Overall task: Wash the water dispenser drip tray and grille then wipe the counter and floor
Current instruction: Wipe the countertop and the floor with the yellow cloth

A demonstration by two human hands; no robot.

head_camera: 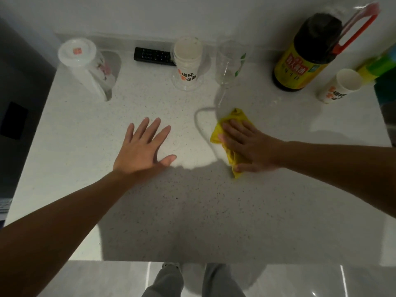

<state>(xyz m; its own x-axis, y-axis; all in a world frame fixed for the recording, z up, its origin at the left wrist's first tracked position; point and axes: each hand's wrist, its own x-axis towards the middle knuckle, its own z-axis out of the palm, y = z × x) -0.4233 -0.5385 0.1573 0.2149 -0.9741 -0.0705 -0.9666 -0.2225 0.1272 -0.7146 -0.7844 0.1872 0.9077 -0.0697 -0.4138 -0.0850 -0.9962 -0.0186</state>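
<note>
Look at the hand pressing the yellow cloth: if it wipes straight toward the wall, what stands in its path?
The right hand presses the yellow cloth flat on the counter. Directly beyond it toward the wall stands a clear plastic cup, with a water streak beside the cloth. The dark sauce bottle stands off to the right.

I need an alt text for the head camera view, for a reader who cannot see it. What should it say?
Seen from above, a person's right hand presses a yellow cloth flat on a white speckled counter, while the left hand rests open beside it. Along the back wall stand a lidded jar, a remote control, stacked cups, a clear glass and a dark sauce bottle.
</note>
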